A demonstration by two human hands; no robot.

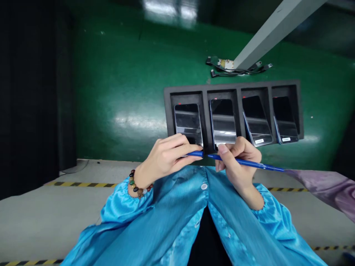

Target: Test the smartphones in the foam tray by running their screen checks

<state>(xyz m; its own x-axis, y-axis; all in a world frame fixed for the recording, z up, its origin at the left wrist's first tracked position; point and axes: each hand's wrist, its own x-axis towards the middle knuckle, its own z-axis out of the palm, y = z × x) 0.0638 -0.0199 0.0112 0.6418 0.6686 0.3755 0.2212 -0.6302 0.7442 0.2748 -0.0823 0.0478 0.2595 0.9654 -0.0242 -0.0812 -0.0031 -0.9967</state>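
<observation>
My left hand (169,153) pinches a blue pen cap (197,153) between thumb and fingers. In my right hand (240,159) is a slim blue pen (257,164), its tip pointing left toward the cap, with a small gap between them. Just beyond both hands lies a dark grey foam tray (185,88) with a phone in each compartment. The left hand partly covers the leftmost phone (188,116), and the right hand is at the near end of the second phone (223,114). Two more phones, one tilted (256,118) and one far right (285,116), carry white labels.
Black cables (230,72) lie behind the tray at the foot of a grey post (271,33). The table (119,81) is green and glossy. Part of another person's pink sleeve (324,188) shows at the right. Yellow-and-black tape (83,184) marks the floor.
</observation>
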